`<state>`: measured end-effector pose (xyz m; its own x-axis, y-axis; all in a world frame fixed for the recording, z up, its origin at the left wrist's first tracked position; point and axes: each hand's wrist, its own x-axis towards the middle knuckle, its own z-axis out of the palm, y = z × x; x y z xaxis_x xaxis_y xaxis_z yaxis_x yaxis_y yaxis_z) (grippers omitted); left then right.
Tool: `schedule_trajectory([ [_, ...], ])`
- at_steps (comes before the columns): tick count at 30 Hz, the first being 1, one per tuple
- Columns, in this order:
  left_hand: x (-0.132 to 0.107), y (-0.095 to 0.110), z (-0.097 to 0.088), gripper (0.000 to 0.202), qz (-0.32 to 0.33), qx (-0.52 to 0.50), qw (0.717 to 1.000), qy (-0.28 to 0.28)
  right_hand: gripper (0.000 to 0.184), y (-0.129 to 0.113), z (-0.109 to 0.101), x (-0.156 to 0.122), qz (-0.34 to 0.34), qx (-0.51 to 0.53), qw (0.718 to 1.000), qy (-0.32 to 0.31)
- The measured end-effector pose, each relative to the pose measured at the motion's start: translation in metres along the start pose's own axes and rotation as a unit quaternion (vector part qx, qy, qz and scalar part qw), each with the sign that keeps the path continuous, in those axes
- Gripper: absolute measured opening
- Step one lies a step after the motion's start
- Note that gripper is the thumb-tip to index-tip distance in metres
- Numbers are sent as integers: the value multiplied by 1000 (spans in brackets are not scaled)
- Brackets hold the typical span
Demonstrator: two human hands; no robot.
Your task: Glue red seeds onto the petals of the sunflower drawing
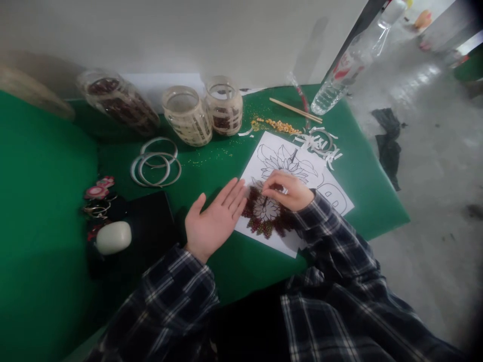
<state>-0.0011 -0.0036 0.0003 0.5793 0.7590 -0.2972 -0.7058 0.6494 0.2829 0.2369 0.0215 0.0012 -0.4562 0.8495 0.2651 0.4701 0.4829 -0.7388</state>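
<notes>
My left hand (218,217) is held palm up with fingers stretched out, at the left edge of a white sheet with line-drawn flowers (289,246). No object shows on its palm, though tiny grains would be hard to make out. My right hand (289,190) is over the sheet with thumb and fingers pinched together. A thin dark line shows above and below that pinch; whether it is a slim tool or part of the drawing, I cannot tell. Dark red and greenish seeds (264,227) cover the outer petals of the lower flower, while its centre is bare paper.
Behind stand two jars (187,116) (225,108) and a tilted jar of dark seeds (123,103). Yellow corn kernels (283,125), chopsticks (296,109), paper strips (324,143) and a bottle (339,75) lie beyond the sheet. Tape rings (155,168) and a white mouse (113,237) are left.
</notes>
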Motion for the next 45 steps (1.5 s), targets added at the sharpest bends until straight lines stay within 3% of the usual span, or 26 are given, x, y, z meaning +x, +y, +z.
schedule_trajectory([
  [6,-1,2,-3,69,24,-1,1000,18,12,26,4,-2,3,-93,991,-92],
  [14,-1,2,-4,69,22,-3,1000,14,12,29,9,0,2,-123,987,-105],
  [24,0,1,-7,65,31,6,999,19,9,31,4,2,106,2,994,-30],
  [35,2,1,-6,61,31,4,998,46,10,26,11,5,183,6,983,-27],
  [42,1,1,-6,61,33,0,997,66,16,26,9,6,230,63,971,-1],
  [45,2,1,-6,59,40,-4,996,78,14,25,11,6,226,42,973,4],
])
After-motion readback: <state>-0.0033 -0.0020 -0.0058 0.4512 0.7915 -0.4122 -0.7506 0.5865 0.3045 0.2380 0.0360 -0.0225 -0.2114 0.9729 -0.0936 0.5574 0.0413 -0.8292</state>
